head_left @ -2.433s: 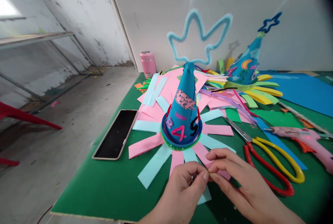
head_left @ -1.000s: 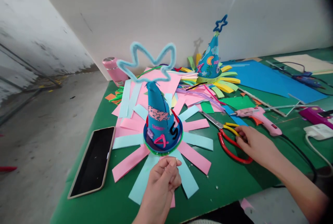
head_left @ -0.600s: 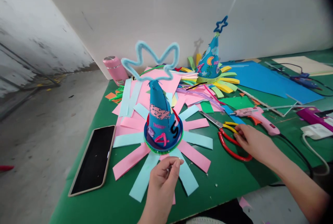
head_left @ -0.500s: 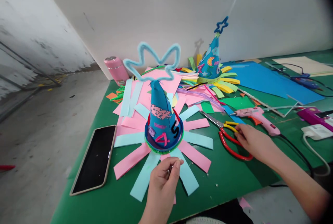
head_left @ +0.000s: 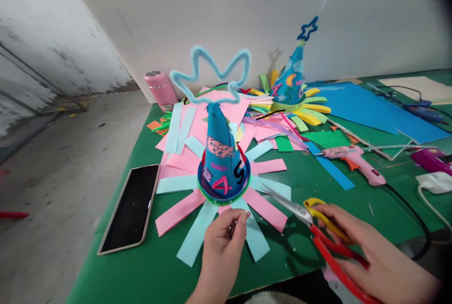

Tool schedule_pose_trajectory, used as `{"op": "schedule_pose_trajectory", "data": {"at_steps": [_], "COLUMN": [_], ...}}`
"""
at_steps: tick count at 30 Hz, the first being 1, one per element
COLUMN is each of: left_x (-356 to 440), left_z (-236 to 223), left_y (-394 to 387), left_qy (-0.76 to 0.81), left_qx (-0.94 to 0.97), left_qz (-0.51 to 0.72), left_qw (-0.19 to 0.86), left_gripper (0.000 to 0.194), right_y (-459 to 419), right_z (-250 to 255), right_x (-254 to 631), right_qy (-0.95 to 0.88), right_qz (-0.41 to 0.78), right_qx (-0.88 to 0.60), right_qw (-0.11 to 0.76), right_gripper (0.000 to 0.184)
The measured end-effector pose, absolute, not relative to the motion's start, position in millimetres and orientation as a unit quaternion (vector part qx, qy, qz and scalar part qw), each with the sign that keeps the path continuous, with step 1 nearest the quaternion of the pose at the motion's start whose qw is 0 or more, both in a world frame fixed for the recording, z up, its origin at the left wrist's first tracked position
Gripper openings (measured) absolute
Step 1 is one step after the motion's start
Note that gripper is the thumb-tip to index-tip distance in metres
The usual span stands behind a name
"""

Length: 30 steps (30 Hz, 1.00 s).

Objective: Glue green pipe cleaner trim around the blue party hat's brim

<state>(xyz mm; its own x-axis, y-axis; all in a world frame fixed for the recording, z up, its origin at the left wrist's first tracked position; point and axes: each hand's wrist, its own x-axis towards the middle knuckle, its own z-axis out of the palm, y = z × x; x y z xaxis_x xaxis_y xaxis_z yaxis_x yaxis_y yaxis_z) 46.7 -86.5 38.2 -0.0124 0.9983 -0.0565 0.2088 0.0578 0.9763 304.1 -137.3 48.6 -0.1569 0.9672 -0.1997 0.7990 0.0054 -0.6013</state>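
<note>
My left hand (head_left: 223, 241) is closed in a pinch on something small I cannot make out, just in front of a blue cone hat (head_left: 221, 158) with pink and pale blue paper strips fanned round its base and a light blue pipe-cleaner shape on top. My right hand (head_left: 367, 257) grips the red and yellow scissors (head_left: 318, 228) and holds them lifted, blades pointing left toward the hat's strips.
A black phone (head_left: 130, 207) lies left of the hat on the green table (head_left: 141, 275). A pink bottle (head_left: 161, 90), a second decorated cone hat (head_left: 294, 80), loose paper, blue sheets, a pink glue gun (head_left: 353, 158) with cable and a white plug (head_left: 436, 181) lie behind and right.
My right hand left the pinch, reached right to the scissors on the table, picked them up and brought them back toward the hat. My left hand kept its pinch near the hat.
</note>
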Motion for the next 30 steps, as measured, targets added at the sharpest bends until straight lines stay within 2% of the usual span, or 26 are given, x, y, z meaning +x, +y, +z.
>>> {"op": "schedule_pose_trajectory", "data": {"at_steps": [4,12,17,30], "left_x": [42.1,35.8,33.7,33.2], "left_z": [39.1,36.5,37.9,43.5], "left_y": [-89.8,-94.4,-93.3,-86.0], "left_qy": [0.566,0.551,0.535,0.539], "left_qx": [0.543,0.548,0.579,0.561], "left_qz": [0.426,0.447,0.438,0.416], "left_qw": [0.451,0.442,0.431,0.47], "left_gripper": [0.017,0.014,0.016,0.018], "right_y": [-135.4,-124.0,-123.4,-119.4], "right_z": [50.4,52.0,50.5,46.3], "right_x": [279.5,261.8,267.0,272.4], "right_qy": [-0.71,-0.744,-0.762,-0.775], "right_qz": [0.327,0.29,0.306,0.312], "right_qx": [-0.618,-0.601,-0.569,-0.547], "right_qw": [0.078,0.041,0.047,0.049], "right_gripper": [0.072,0.061,0.053,0.053]}}
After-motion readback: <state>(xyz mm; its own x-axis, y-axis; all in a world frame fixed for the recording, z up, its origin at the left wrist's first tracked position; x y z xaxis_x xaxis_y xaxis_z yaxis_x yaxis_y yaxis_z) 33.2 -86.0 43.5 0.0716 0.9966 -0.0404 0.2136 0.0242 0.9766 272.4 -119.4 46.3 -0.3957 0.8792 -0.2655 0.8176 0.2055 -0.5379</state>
